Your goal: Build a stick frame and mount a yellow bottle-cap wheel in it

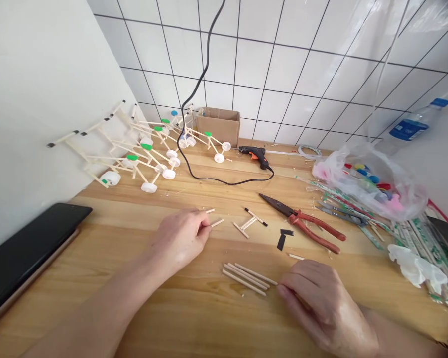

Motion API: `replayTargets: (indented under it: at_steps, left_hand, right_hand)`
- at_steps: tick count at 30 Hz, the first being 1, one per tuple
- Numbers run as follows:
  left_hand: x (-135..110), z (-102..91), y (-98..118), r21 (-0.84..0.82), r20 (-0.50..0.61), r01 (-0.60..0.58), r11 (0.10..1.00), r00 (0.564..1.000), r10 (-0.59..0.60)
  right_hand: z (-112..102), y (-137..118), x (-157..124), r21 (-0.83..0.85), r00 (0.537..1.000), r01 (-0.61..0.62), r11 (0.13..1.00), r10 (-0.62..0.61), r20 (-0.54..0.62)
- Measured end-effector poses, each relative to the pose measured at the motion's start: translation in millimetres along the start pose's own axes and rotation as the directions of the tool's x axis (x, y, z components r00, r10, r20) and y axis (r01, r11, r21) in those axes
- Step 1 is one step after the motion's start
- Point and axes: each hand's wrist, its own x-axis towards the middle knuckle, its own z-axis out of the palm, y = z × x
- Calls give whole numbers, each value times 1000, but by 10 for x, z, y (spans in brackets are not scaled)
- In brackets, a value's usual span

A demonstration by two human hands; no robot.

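Observation:
My left hand [184, 234] is closed in a pinch, with a short wooden stick [217, 222] poking out from its fingertips. A second short stick [209, 211] shows just beyond those fingers. On the right, my right hand [323, 298] has its fingers together at the end of a long wooden stick [256, 273]. Several similar sticks [244, 279] lie side by side with it. Between the hands sits a small H-shaped stick frame [251, 223] with black ends. Black tape pieces [281, 241] and another stick end [295, 256] lie near my right hand.
Red-handled pliers [302, 223] lie beyond my right hand. A glue gun [254, 153] with a looping black cord rests behind. Stick models with white wheels [149, 187] stand at back left. A phone [33, 248], plastic bag [406, 194], scissors [339, 211] and cardboard box [218, 130] surround the area.

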Motion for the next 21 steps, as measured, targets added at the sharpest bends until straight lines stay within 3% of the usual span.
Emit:
replayTargets:
  at_steps: [10,21]
  left_hand:
    - [-30,-16,84,-56,70,0,998,998,4]
    - [-24,48,120,-121,46,-14,993,999,20]
  right_hand:
    - [110,33,-32,6,996,78,997,-78,-36]
    - [145,40,12,-17,985,170,985,-170,2]
